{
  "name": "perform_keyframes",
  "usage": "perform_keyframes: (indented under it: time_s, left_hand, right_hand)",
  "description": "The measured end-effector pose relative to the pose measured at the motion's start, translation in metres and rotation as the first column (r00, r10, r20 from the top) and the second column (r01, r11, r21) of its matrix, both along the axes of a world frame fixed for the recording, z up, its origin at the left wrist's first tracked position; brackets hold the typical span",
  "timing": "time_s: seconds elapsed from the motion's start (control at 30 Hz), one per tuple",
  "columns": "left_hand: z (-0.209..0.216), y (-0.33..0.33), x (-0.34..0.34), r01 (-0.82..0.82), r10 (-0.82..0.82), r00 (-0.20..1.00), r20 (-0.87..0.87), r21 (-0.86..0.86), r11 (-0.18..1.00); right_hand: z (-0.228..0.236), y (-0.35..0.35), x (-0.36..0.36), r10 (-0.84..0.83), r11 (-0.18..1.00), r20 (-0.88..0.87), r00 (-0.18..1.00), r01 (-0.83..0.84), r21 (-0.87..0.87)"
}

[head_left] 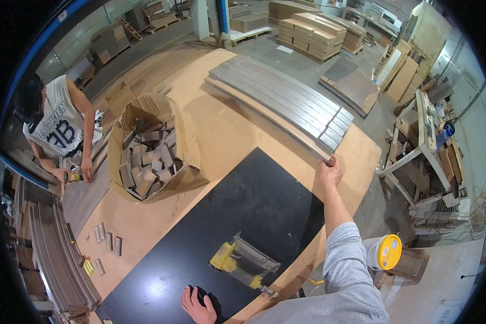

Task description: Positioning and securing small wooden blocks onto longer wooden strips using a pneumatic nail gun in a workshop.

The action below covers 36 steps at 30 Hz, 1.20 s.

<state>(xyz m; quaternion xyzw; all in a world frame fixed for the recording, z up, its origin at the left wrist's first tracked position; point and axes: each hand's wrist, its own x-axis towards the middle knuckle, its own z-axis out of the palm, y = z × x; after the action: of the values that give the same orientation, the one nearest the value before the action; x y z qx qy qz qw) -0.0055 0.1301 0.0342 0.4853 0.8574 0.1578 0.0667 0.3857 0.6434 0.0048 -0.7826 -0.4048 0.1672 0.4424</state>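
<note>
My right hand (331, 173) reaches forward, its fingers closed at the near right corner of a stack of grey wood slats (286, 97). The slats lie side by side on the tan table board (229, 129). My left hand (198, 306) lies on a black panel (243, 205) at the near edge, fingers stretched out and slightly apart. On the same panel, between my two arms, rests a yellow and grey nail gun (243, 262) on its side. Neither hand touches the nail gun.
A torn cardboard box (183, 173) full of wood offcuts stands on the left. Beyond it a co-worker (62, 119) holds a yellow and black tool. Small wood blocks (109, 242) lie nearby. A white bucket with a yellow lid (386, 252) stands right of my sleeve.
</note>
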Motion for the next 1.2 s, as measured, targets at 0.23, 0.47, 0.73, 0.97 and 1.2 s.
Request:
perform_keyframes:
  time_s: [0.23, 0.47, 0.73, 0.97, 1.2]
  left_hand:
    - [-0.005, -0.003, -0.003, 0.035, -0.035, 0.999, -0.007, 0.074, 0.997]
    - [-0.002, 0.001, 0.001, 0.022, -0.022, 1.0, 0.011, 0.062, 0.998]
    - [-0.006, -0.002, -0.001, 0.038, -0.038, 0.999, -0.002, 0.079, 0.996]
    - [-0.006, -0.004, -0.002, 0.007, -0.006, 1.0, -0.02, 0.052, 0.999]
    - [0.0, -0.005, 0.0, 0.009, -0.008, 1.0, -0.011, 0.061, 0.998]
  right_hand:
    - [-0.011, 0.002, 0.009, 0.044, 0.998, 0.007, 0.999, -0.044, 0.033]
    - [-0.018, 0.004, 0.01, 0.034, 0.999, -0.008, 0.999, -0.033, 0.04]
    - [-0.019, 0.001, 0.009, 0.043, 0.995, -0.023, 0.999, -0.04, 0.095]
    - [-0.001, -0.006, -0.011, 0.066, 0.998, -0.035, 0.997, -0.065, 0.022]
    - [-0.03, 0.005, -0.005, 0.052, 0.996, 0.038, 0.998, -0.054, 0.065]
